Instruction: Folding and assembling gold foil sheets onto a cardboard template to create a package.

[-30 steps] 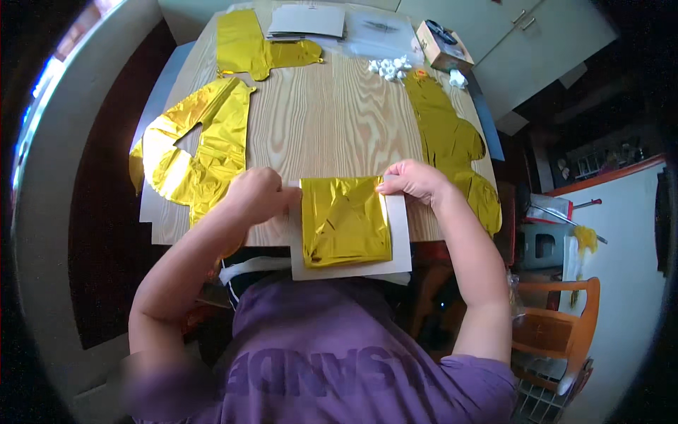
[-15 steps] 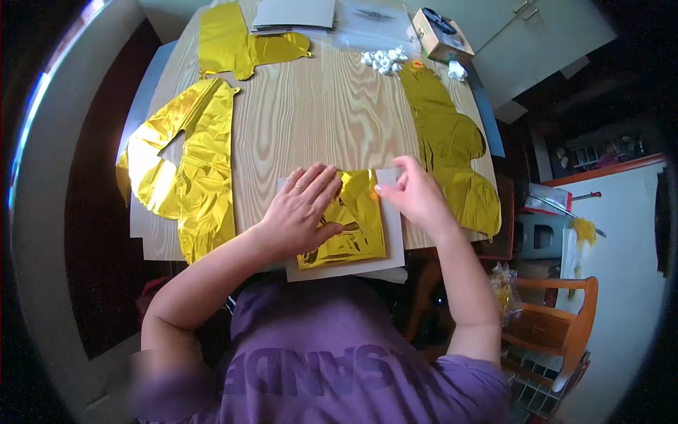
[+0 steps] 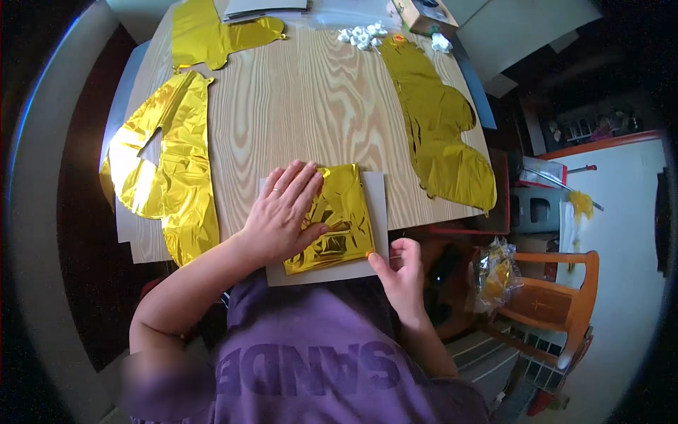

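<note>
A folded sheet of gold foil (image 3: pixel 339 212), which looks like a flattened foil balloon, lies on a pale flat board (image 3: pixel 379 205) at the table's near edge. My left hand (image 3: pixel 282 212) rests flat on the foil's left part, fingers stretched out and a ring on one of them. At the foil's near right corner is my right hand (image 3: pixel 402 275). Its thumb tip touches the corner, while the other fingers are bent and apart from the thumb, beside the board's right edge. Nothing shows held in this hand.
Flat gold foil balloons lie around the wooden table (image 3: pixel 296 106): one at left (image 3: pixel 183 169), one far left (image 3: pixel 201 35), one at right (image 3: pixel 445 127). White crumpled pieces (image 3: pixel 362 35) sit near a box (image 3: pixel 424 15). A wooden chair (image 3: pixel 544 304) stands at right.
My right hand has moved down the foil's right edge, from near its far corner to its near corner. The left hand stays pressed on the foil. The view has shifted slightly.
</note>
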A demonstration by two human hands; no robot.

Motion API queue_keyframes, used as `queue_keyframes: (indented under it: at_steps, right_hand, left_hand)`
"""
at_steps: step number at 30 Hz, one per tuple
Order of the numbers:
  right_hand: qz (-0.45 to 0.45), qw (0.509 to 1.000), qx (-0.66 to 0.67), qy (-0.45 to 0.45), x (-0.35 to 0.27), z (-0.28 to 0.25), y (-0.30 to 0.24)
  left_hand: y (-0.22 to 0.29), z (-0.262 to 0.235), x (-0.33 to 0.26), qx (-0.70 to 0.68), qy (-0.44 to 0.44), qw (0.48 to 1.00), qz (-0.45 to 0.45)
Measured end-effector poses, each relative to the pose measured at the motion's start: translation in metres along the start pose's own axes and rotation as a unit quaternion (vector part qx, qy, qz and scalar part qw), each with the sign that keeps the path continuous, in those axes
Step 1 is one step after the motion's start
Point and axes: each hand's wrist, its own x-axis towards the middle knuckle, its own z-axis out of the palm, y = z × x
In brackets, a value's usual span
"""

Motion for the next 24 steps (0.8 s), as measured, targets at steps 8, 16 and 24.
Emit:
queue_keyframes:
  at_steps: [8,16,24]
  right_hand:
    - [0.18,0.945,0.217,-0.166,0.008,0.005,-0.008]
    - [0.182,0.926,0.278,-0.178,0.007,0.01,-0.005]
    - [0.246,0.893,0.328,-0.186,0.007,0.007,-0.01]
  left_hand:
    - [-0.003,-0.007,-0.003,-0.028,-0.008,0.999,0.021]
    - [-0.011,-0.02,0.007,-0.077,-0.001,0.996,0.036]
    - [-0.018,-0.021,0.021,-0.1,-0.005,0.994,0.04]
